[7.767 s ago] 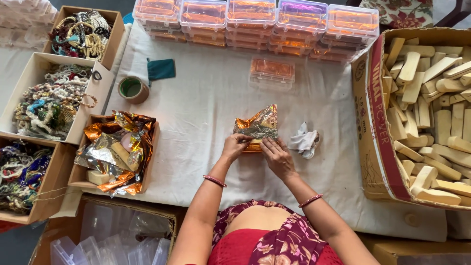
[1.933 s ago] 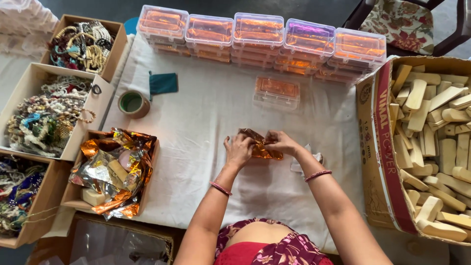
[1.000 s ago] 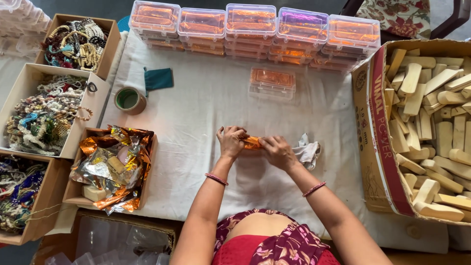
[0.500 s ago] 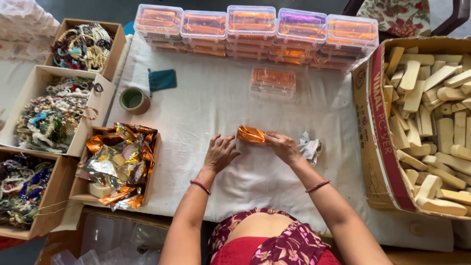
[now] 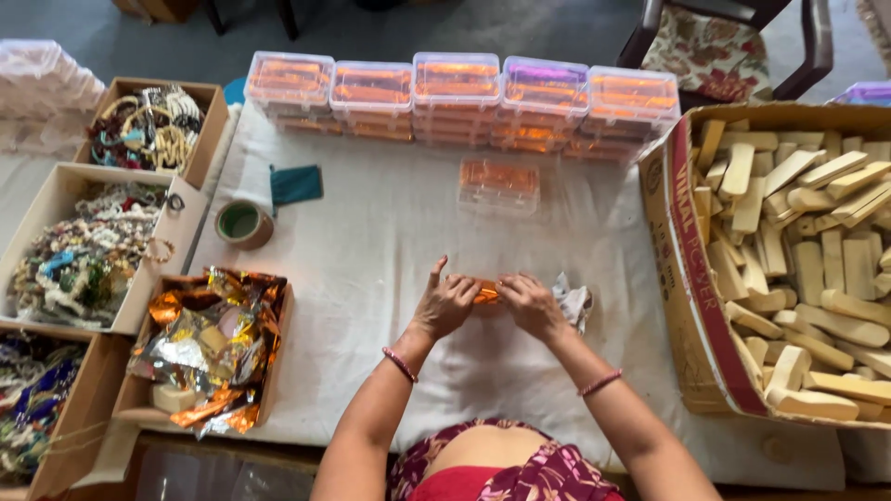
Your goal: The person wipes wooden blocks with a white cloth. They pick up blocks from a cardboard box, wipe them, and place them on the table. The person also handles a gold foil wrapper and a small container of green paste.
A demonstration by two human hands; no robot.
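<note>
Half a second ago the left hand lay spread flat on the cloth with the orange foil packet lifted by the right alone; now both hands have closed in on it, and the packet sits lower and flatter than the loose, crinkled sheet seen several seconds back. At the middle of the white tablecloth, the left hand curls over the packet's nine o'clock end, thumb raised, fingers pressing down. Meeting it from three o'clock, the right hand pinches the other end, so only a sliver of the orange foil packet shows between them.

Judging by its look, the packet is light, with a stiff block inside and a thin, slick, crinkly wrap that creases and tears easily; the ends, where the foil folds over, look like the surest places to grip.

Just beside the right hand at three o'clock lies a crumpled scrap of white paper. At twelve o'clock sits a single clear plastic box with orange contents, and beyond it a row of stacked clear boxes. A roll of tape and a teal cloth lie toward ten o'clock. At eight o'clock a carton of foil sheets holds pale blocks, with cartons of beaded jewellery farther out. A big carton of pale wooden blocks fills three o'clock
</note>
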